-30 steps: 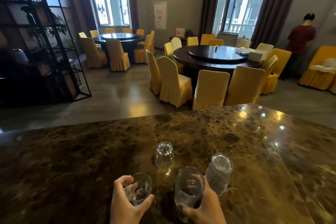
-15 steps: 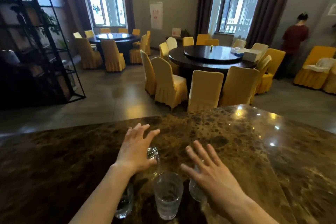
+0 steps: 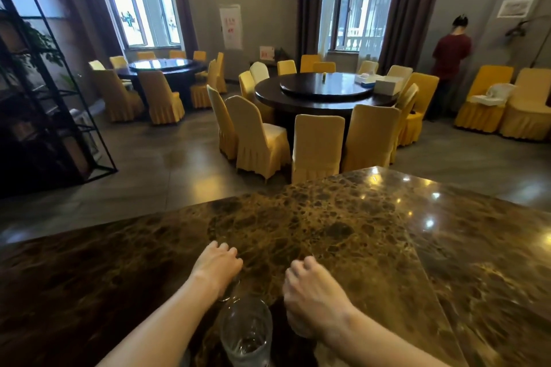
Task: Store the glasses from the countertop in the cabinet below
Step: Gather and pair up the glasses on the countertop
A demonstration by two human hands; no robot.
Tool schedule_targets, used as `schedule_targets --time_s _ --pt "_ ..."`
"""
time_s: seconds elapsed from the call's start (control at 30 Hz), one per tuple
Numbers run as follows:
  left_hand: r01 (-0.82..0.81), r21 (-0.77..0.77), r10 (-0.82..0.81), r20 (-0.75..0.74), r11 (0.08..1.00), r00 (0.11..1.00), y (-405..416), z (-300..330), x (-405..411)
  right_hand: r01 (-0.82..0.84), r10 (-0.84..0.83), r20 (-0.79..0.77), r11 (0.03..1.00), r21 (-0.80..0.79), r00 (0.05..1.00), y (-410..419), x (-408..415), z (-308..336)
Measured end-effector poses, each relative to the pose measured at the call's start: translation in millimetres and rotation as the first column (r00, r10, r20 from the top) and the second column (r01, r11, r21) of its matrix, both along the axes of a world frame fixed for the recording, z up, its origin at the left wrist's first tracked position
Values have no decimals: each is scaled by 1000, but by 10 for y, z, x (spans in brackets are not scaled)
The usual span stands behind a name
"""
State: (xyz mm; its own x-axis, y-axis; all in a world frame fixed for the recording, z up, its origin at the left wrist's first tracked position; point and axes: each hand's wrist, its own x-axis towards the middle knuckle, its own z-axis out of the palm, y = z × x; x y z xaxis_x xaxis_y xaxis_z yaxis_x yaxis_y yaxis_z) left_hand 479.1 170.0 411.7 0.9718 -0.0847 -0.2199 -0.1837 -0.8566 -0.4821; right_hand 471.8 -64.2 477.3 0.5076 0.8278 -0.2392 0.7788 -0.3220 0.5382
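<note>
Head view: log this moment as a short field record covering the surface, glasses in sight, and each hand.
surface: dark marble countertop
upright glass: one clear glass standing between the forearms, near the bottom edge
left hand: left hand curled over a glass, only its base showing
right hand: right hand curled over another glass, mostly hidden
cabinet: not in view

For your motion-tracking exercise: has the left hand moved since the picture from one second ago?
Yes. The left hand has gone from the countertop's near edge, where it gripped a glass, farther across the marble, towards the dining tables, and now curls over another glass.
</note>
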Motion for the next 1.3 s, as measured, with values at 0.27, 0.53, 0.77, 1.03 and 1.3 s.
schedule_targets --time_s 0.27,0.53,0.77,1.03,1.3 --pt "-54 -973 556 82 224 827 -144 274 -27 635 -46 -636 141 759 770 -700 18 -351" --pt "-142 -977 522 -38 160 852 -436 174 143 804 182 -784 -101 586 594 -702 -130 -797" --pt "-216 -927 515 -30 306 857 -478 82 189 818 175 -800 -78 570 574 -805 -136 -920" --pt "-266 -918 533 -73 296 843 -439 -3 209 824 184 -804 -87 560 565 -789 -163 -1057" --pt "-219 -947 475 -85 235 876 -351 259 -45 831 105 -825 -102 547 556 -957 -254 -629"
